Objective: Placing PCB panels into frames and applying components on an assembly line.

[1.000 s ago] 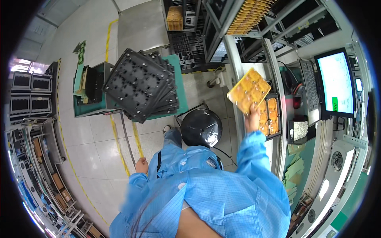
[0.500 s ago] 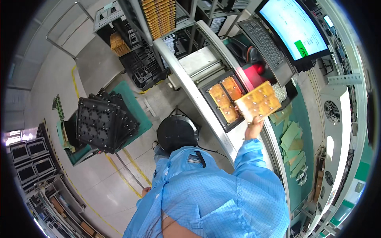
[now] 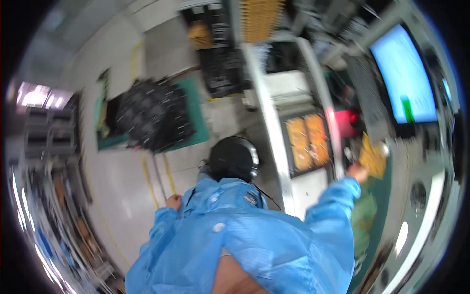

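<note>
My right hand is closed on the near edge of a thin orange panel, which looks like a circuit board panel and is smeared by motion. It is held over the right side of the bench, beyond the conveyor rail. To its left, a black tray lies on the conveyor with two more orange panels side by side in it. My left hand hangs low by my left side, away from the bench. Blur hides how its fingers lie, and nothing can be made out in it.
A metal conveyor rail runs along the tray's left. Behind the held panel are a keyboard and a lit monitor. A round black stool stands before me. Stacked black trays rest on a green surface at left.
My right hand has carried the orange panel rightward, away from the black tray, and the panel has tilted. My view has turned, shifting the surroundings; more of my left hand shows.
</note>
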A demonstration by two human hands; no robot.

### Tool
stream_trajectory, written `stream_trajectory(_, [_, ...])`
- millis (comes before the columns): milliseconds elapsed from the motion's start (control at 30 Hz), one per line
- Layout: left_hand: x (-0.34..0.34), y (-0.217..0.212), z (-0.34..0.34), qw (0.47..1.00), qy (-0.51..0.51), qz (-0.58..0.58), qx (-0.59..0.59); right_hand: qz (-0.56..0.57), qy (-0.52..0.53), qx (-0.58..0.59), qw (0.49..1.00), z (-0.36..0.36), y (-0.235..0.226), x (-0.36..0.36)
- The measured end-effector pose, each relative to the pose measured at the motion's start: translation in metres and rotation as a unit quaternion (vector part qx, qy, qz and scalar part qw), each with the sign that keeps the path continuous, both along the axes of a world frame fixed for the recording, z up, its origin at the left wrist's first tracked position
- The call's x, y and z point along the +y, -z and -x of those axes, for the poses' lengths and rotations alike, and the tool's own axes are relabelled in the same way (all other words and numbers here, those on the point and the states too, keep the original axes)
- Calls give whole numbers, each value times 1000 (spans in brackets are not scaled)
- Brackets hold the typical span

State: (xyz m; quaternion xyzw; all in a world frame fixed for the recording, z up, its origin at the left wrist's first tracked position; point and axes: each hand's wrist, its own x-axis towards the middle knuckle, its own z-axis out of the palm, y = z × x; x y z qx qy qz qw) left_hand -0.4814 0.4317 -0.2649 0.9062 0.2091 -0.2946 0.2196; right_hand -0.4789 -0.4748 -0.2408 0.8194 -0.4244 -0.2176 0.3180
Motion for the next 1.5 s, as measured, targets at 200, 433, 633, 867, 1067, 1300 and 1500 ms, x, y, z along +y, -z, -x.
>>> stream_trajectory(200, [-2,-11,36,995,-69,-65,3,-43,-58,-109,991,-35,-39,20])
stream_trajectory(433, [30,10,65,991,-123,-44,-34,-118,-58,-524,841,-63,-47,65])
stream_trajectory(633, [131,-31,-24,964,-218,-90,-124,-85,-85,-614,780,-65,-35,135])
stream_trajectory(867, [428,-47,-291,859,-321,-110,-383,-772,-125,-489,386,-277,-215,748])
stream_trajectory(1067, [601,-35,-444,929,-247,-60,-269,-923,-116,-129,343,-429,-112,1144])
stream_trajectory(1300, [621,-26,-516,971,-134,14,-195,-728,-215,-236,606,-554,48,1301])
stream_trajectory(1500, [607,-62,-488,945,-145,118,-270,-754,-203,-315,540,-522,17,1287])
